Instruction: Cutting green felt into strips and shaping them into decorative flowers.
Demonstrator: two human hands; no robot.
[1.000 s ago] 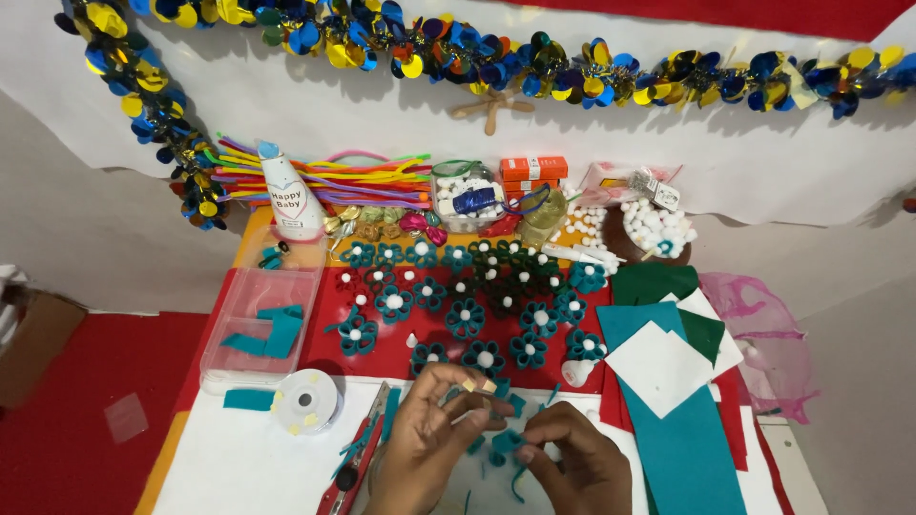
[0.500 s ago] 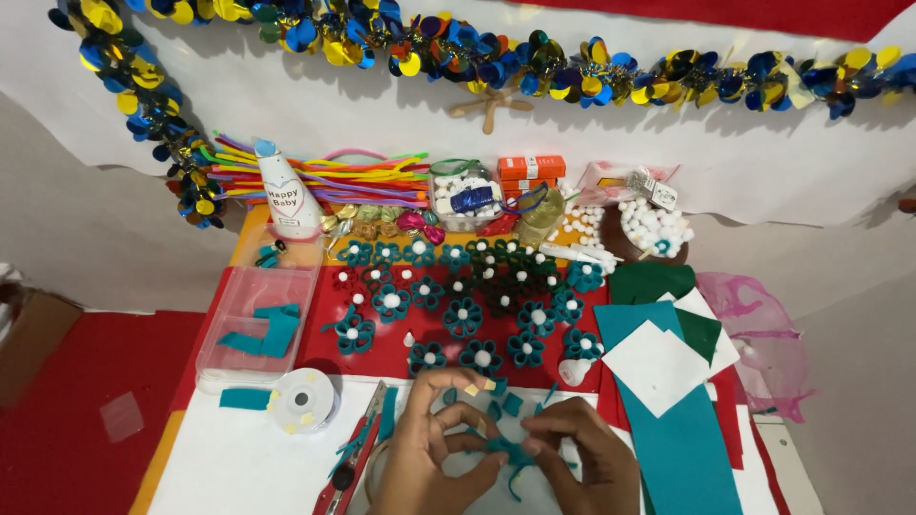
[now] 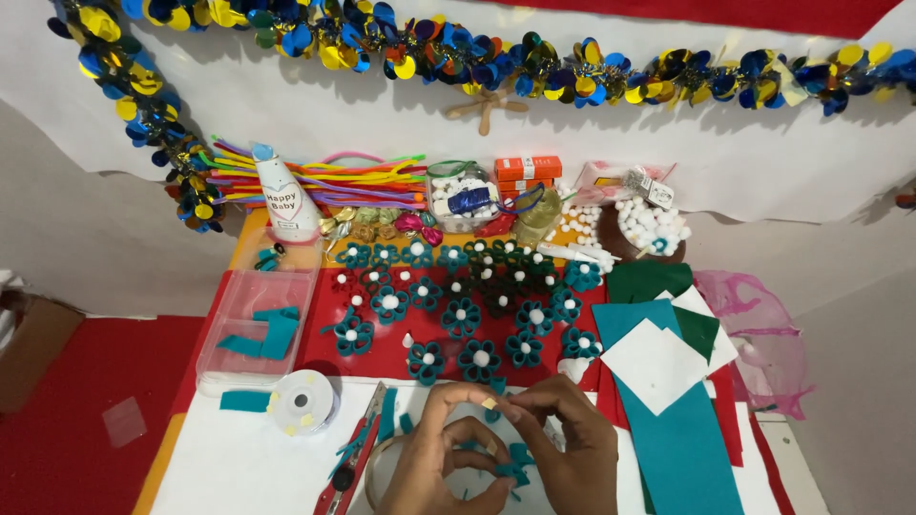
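The teal felt flower (image 3: pixel 510 465) sits at the near edge of the scene, between the two hands, just above the white sheet (image 3: pixel 239 467) that covers the near part of the table. It is partly hidden by fingers, so its long axis and which way it faces cannot be told; what shows is a cluster of small looped teal petals, with loose teal scraps lying beside it on the sheet. The left hand (image 3: pixel 444 458) is curled, thumb and fingers bent round into a ring, its fingertips meeting those of the right hand at a small pale bit (image 3: pixel 489 403) pinched between them. The right hand (image 3: pixel 572 453) is closed in a pinch too, its lower fingers resting on the flower.

Just left of the hands a red utility knife (image 3: pixel 355 453) lies with its long axis running from near to far, tilted a little to the right. Further left stands a roll of white tape (image 3: pixel 303 401), lying flat. Beyond it a clear plastic box (image 3: pixel 250 329) holds a few strips of teal felt. Farther away, rows of finished teal flowers with white centres (image 3: pixel 458 310) cover the red cloth. To the right lie teal felt sheets (image 3: pixel 668 439) with a white square (image 3: pixel 656 364) on top. At the far right a round bowl (image 3: pixel 651 227) holds white pompoms
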